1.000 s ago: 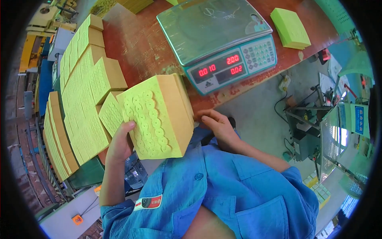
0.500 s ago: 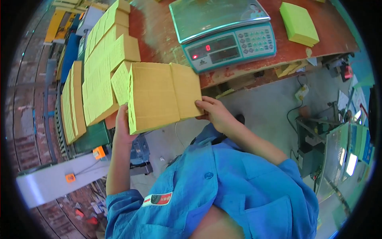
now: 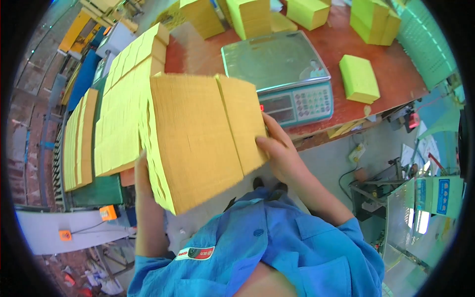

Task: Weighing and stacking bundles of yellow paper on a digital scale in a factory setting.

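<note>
Between my two hands a thick stack of yellow paper (image 3: pixel 198 138) is held up in front of me, tilted, with a seam line across its broad face. My left hand (image 3: pixel 143 178) presses its left end, the fingers mostly hidden behind the stack. Around the right end closes my right hand (image 3: pixel 279 148), thumb on the near face. Just beyond the stack, a teal digital weighing scale (image 3: pixel 307 101) stands on the red-brown table (image 3: pixel 396 74); the stack and my right hand cover part of its display. The scale's metal plate (image 3: pixel 272 59) bears nothing.
Rows of yellow paper stacks (image 3: pixel 118 128) stand at left, on a green surface (image 3: pixel 99 193). A small yellow paper block (image 3: pixel 358 79) lies right of the scale. Taller stacks (image 3: pixel 247 20) line the table's far side. Orange boxes (image 3: pixel 108 213) sit on a pale rail. Machinery stands at right.
The paper stack has come nearer to me and tilted, its right end higher. The view has shifted, showing more of the table's far side. Both hands keep their hold.
</note>
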### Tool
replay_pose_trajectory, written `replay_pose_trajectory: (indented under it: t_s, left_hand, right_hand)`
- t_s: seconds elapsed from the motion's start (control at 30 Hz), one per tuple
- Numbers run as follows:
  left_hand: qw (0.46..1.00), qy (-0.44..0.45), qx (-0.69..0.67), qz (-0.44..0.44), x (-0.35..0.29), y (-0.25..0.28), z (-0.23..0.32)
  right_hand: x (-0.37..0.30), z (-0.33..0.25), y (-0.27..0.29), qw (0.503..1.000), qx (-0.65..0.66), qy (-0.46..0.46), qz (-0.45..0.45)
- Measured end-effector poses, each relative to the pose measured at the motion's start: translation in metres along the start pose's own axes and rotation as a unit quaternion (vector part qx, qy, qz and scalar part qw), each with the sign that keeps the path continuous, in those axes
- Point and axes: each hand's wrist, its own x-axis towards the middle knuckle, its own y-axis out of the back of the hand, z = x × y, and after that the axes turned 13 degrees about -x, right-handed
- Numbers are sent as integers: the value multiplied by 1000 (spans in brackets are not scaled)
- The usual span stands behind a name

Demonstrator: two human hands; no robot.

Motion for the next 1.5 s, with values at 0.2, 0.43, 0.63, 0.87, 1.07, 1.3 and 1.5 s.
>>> replay_pose_trajectory:
  t_s: [0.2, 0.43, 0.63, 0.87, 1.07, 1.3, 1.5]
  left_hand:
    - [965, 96, -103, -221, 137, -58, 2]
    - [977, 185, 30, -105, 221, -143, -25]
    - [986, 86, 109, -97, 210, -190, -51]
    - [994, 57, 88, -28, 214, -183, -41]
    - [986, -52, 160, -20, 152, -112, -27]
    - [882, -15, 424, 205, 78, 41, -27]
    - [696, -17, 708, 116, 57, 131, -39]
  right_hand:
    - [111, -44, 48, 999, 31, -41, -4]
    - [204, -57, 129, 993, -96, -73, 1]
    - [177, -127, 173, 794, -602, -80, 20]
    - [93, -102, 220, 947, -317, 25, -39]
    - [27, -56, 233, 960, -197, -154, -127]
    - [14, -32, 226, 930, -286, -176, -148]
    - [4, -8, 180, 932, -292, -167, -136]
